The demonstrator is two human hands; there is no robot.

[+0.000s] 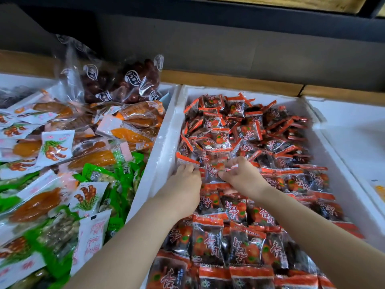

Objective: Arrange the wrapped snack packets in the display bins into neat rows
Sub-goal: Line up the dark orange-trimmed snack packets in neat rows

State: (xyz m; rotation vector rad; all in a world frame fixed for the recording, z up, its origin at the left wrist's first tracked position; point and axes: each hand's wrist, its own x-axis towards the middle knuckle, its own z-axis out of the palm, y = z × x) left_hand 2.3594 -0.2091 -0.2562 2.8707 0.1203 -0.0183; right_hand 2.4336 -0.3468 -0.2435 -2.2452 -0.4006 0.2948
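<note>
A: Packets status: red-and-black wrapped units fill the white foam bin. Near half lies in flat overlapping rows; far half is a loose heap. Both hands work at the boundary between the two zones.

B: Hand state?

A: Left hand lies palm-down beside the bin's left wall, fingers pressing or pinching the red sealed edge of one packet. Right hand has fingers curled in a narrow pinch on another packet, just beside the left hand.

B: Handling properties?

A: Judged light, soft and crinkly. The glossy film will likely slip, and flat units slide over one another. Recommended hold: the crimped red end seal, or a flat pinch across the body. Contents look dark and pliable; avoid squeezing hard.

B: What cannot be verified?

A: Fingertips of both hands are partly buried among wrappers, so exact contact is unclear. Bin depth and lower layers are hidden. The nearest row is cut off by the lower frame edge. Print on the wrappers is too blurred to read reliably. The next bin on the right shows only white walls and a yellow item at the edge. The mixed bin to the left is untouched and unsorted.
</note>
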